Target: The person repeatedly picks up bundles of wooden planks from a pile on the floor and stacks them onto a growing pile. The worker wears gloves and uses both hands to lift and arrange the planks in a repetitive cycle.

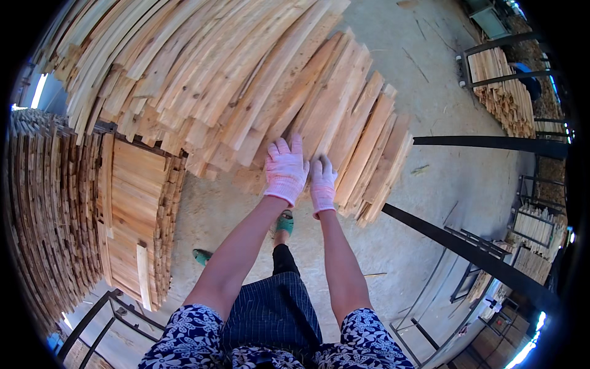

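Note:
Before me lies a large pile of pale sawn wooden planks (246, 67), stacked lengthwise with uneven near ends. My left hand (287, 169), in a pinkish-white knit glove, rests on the plank ends with its fingers stretched and slightly apart. Just right of it, my right hand (323, 183) wears a matching glove. Its fingers are bent over the near end of a wooden plank (335, 117), and the undersides of the fingers are hidden. More loose planks (375, 160) lie slanted to the right of this hand.
A tall plank stack (49, 209) and a lower one (138, 203) stand at the left. Black metal bars (467, 249) reach in from the right over the concrete floor (405, 80). Racks with more wood (501, 86) line the right. A metal frame (110, 310) is lower left.

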### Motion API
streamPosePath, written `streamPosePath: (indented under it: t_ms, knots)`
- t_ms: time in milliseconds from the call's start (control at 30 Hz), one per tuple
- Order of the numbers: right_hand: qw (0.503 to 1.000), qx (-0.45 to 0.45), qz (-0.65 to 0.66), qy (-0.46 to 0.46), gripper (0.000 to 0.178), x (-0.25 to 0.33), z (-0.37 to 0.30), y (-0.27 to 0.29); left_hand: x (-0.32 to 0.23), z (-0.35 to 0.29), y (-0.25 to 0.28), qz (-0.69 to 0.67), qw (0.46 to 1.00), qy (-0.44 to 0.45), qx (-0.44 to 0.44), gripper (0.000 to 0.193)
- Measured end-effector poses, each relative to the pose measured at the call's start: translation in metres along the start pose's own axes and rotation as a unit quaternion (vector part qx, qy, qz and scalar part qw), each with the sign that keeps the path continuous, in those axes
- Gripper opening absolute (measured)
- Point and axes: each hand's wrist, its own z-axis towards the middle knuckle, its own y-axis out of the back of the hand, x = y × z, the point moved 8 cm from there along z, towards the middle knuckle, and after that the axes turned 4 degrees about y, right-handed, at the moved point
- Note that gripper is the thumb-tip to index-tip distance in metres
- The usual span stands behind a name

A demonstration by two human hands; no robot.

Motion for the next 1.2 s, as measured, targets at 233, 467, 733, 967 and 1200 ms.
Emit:
streamPosePath:
  t_ms: [233,467,733,967,1200]
  knots:
    - [0.959,0.073,0.260,-0.086,0.060,-0.035,0.017,0.007,-0.001,0.029,-0.032,-0.050,0.967,0.169,0.183,0.101]
    - [0.961,0.129,0.223,-0.104,0.063,-0.044,0.017,0.009,0.020,0.015,-0.021,-0.400,0.867,0.095,0.282,0.085]
    - [0.884,0.047,0.453,-0.102,0.087,0.056,-0.097,0.015,0.044,-0.163,-0.004,-0.216,0.913,0.079,0.338,0.098]
    - [0.835,0.056,0.527,-0.150,0.063,0.011,-0.140,0.002,0.058,-0.222,-0.038,-0.439,0.800,0.029,0.408,0.104]
    - [0.837,0.143,0.509,-0.140,0.065,0.013,-0.217,-0.020,0.093,-0.290,-0.018,-0.457,0.800,-0.026,0.389,0.091]
